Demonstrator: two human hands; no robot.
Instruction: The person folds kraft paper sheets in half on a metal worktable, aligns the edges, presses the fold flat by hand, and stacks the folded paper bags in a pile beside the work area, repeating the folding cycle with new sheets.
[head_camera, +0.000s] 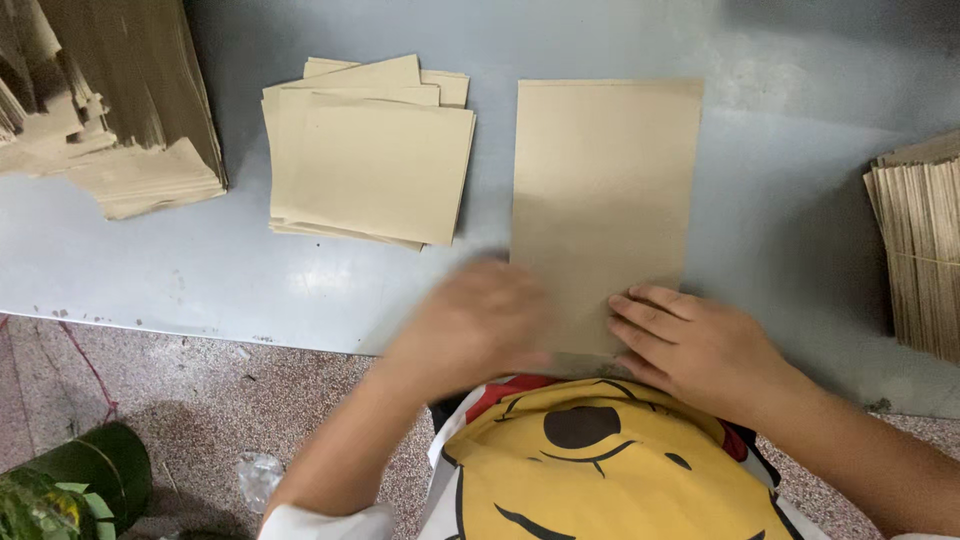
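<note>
Down on the grey bench (800, 230), a single brown paper sheet (600, 190) lay flat, its near end right at the bench edge in front of the person. No open container showed. The right hand (690, 345) rested on the sheet's near right corner, fingers (645, 312) stretched flat and close together, pressing rather than pinching. The left hand (475, 325) was over the sheet's near left corner, blurred, so its grip could not be told. A small pile of folded sheets (375, 165) sat just left of the sheet. Bigger stacks stood at the far left (110, 110) and the right edge (925, 250).
</note>
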